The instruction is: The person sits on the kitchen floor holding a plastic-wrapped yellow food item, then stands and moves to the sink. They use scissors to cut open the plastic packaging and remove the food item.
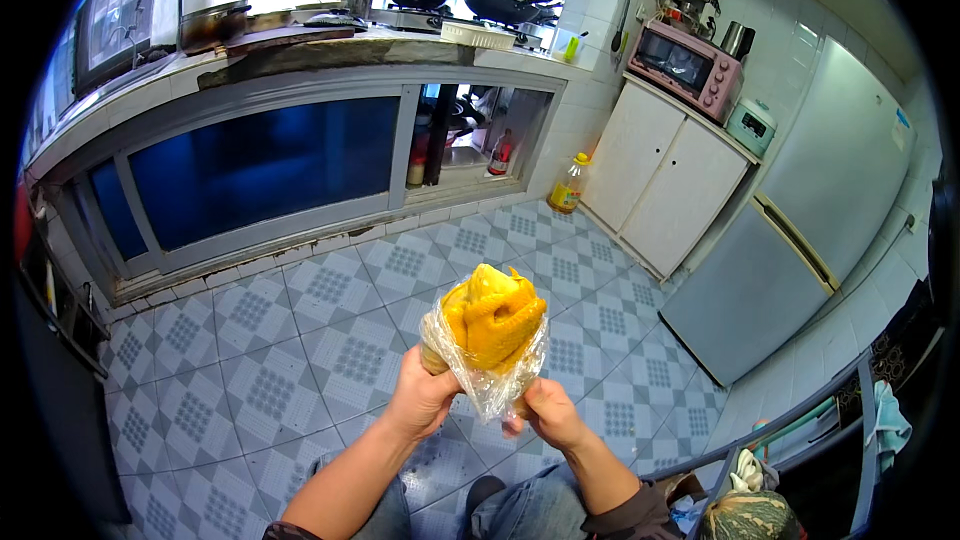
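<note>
A yellow-skinned whole chicken (496, 319), partly wrapped in a clear plastic bag (487, 394), is held up before me above the tiled floor. Its upper part sticks out of the film, bare. My left hand (424, 394) grips the bagged bird from the lower left, thumb on the near side. At the lower right, my right hand (553, 411) pinches the gathered plastic and the underside of the bird. Most fingers of both hands are hidden behind the bundle.
Ahead runs a counter (300, 52) with a gas stove (480, 22) bearing pans. An oil bottle (568, 184) stands on the floor by a white cabinet (660, 172) topped by a pink oven (684, 67). A fridge (810, 202) is at right; a rack holds a pumpkin (750, 517).
</note>
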A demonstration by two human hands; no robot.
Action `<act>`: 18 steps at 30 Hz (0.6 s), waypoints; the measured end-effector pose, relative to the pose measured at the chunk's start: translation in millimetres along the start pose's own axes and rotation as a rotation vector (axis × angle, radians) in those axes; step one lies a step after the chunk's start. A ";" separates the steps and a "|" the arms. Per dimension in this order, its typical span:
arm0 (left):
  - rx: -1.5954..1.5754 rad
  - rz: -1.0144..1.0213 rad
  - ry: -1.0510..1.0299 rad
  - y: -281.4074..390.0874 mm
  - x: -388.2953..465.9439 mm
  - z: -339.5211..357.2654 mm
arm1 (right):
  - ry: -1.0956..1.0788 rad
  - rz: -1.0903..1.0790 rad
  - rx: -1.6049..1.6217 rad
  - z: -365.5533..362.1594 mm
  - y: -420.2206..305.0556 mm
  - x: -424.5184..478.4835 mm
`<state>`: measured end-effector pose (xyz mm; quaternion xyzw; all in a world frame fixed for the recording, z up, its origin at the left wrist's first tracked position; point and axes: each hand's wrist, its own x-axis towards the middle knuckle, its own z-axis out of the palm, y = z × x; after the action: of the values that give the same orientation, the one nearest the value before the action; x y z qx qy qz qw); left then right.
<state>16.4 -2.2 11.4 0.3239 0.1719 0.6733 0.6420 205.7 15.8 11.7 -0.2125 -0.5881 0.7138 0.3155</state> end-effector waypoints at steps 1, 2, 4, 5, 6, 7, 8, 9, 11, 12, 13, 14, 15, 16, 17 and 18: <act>0.023 0.019 0.008 -0.8 -0.4 -0.3 | 0.044 0.011 -0.076 0.6 -2.5 -0.7; -0.015 0.018 0.030 -1.5 -0.8 -0.6 | 0.134 -0.066 -0.258 -0.1 -5.8 -1.4; -0.086 0.016 0.069 -1.1 -1.1 -1.2 | 0.316 -0.227 -0.619 -2.6 -16.6 -1.7; -0.115 0.013 0.077 -2.6 -0.6 -2.9 | 0.429 -0.326 -0.672 -2.0 -27.3 -2.3; -0.144 0.010 0.086 -4.3 0.2 -6.3 | 0.540 -0.425 -0.722 1.4 -42.4 -2.0; -0.174 0.004 0.097 -5.8 0.5 -8.3 | 0.655 -0.521 -0.771 5.9 -56.5 -1.3; -0.189 -0.006 0.093 -4.9 0.3 -8.4 | 0.610 -0.582 -0.908 12.3 -70.8 1.9; -0.202 -0.012 0.096 -2.4 -0.3 -9.8 | 0.555 -0.639 -1.041 19.4 -84.4 7.9; -0.236 -0.044 0.079 1.8 -0.3 -7.3 | 0.431 -0.690 -1.234 33.8 -102.7 12.6; -0.257 -0.065 0.065 4.6 -0.5 -5.6 | 0.355 -0.683 -1.291 42.8 -107.6 15.9; -0.278 -0.085 0.052 6.7 -0.5 -5.2 | 0.278 -0.675 -1.346 48.7 -108.6 19.2; -0.272 -0.097 0.041 6.1 0.9 -9.1 | 0.284 -0.679 -1.419 49.2 -104.9 22.5; -0.266 -0.105 0.032 5.1 1.8 -15.1 | 0.291 -0.715 -1.469 46.8 -101.9 23.9; -0.260 -0.113 0.024 5.1 1.5 -19.1 | 0.296 -0.752 -1.518 43.6 -99.1 25.0; -0.271 -0.103 0.006 5.8 -0.1 -21.5 | 0.302 -0.790 -1.567 42.4 -97.2 25.1; -0.280 -0.093 -0.011 7.5 -1.6 -22.2 | 0.294 -0.788 -1.559 42.3 -95.8 24.5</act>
<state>-3.8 -0.5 -0.3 0.2266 0.0874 0.6585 0.7123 179.0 13.6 115.9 -0.2385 -0.8912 -0.0853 0.3762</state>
